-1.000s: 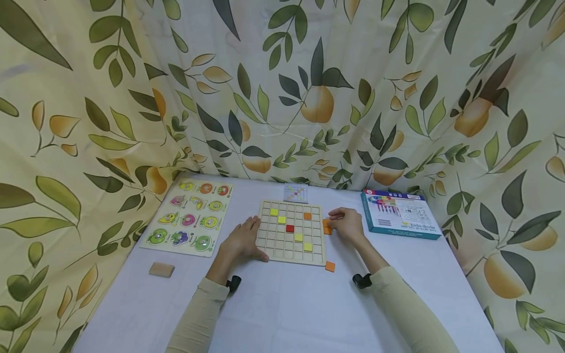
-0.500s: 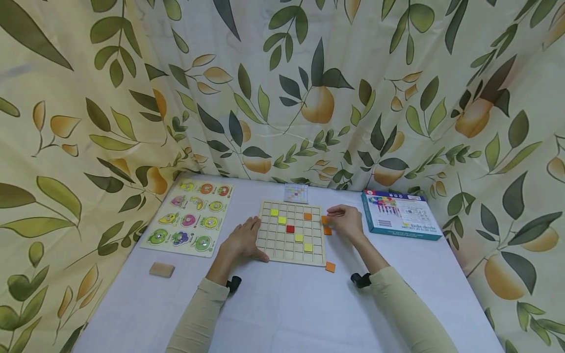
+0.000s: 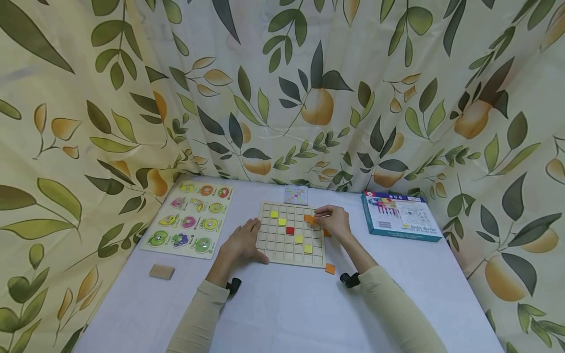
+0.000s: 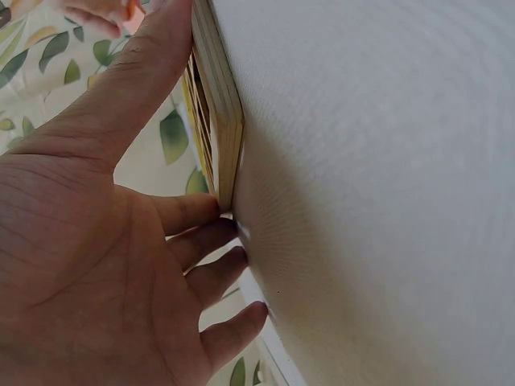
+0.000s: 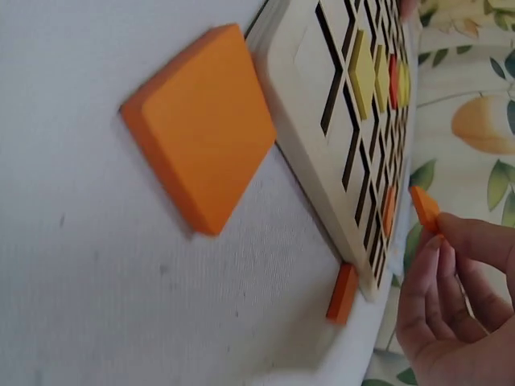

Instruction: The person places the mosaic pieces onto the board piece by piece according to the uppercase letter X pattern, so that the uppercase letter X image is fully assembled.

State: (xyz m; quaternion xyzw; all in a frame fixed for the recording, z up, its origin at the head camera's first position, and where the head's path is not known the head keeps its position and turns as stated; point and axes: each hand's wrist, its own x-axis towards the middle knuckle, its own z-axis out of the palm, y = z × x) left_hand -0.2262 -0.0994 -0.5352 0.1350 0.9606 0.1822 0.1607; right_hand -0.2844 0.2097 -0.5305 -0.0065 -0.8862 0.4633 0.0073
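A wooden grid board (image 3: 278, 248) lies on the table, with yellow tiles (image 3: 298, 239) and one red tile (image 3: 290, 230) along a diagonal and an orange tile (image 5: 389, 211) near its far right corner. My left hand (image 3: 240, 242) rests at the board's left side, fingers straight, thumb along the near edge; the left wrist view shows the fingertips at the board's corner (image 4: 227, 153). My right hand (image 3: 334, 221) pinches an orange tile (image 5: 424, 209) between thumb and fingers, over the board's upper right part. Another orange tile (image 5: 344, 293) sits beside the right edge, partly behind that hand in the head view.
A loose orange tile (image 3: 330, 268) lies off the near right corner. Behind the board stands a small pattern card (image 3: 295, 194). A fruit puzzle board (image 3: 187, 218) and a wooden block (image 3: 161, 271) are at left, a teal-sided box (image 3: 401, 215) at right.
My right hand has picked up an orange tile from beside the board's right edge and carried it left over the board. The left hand stays in place.
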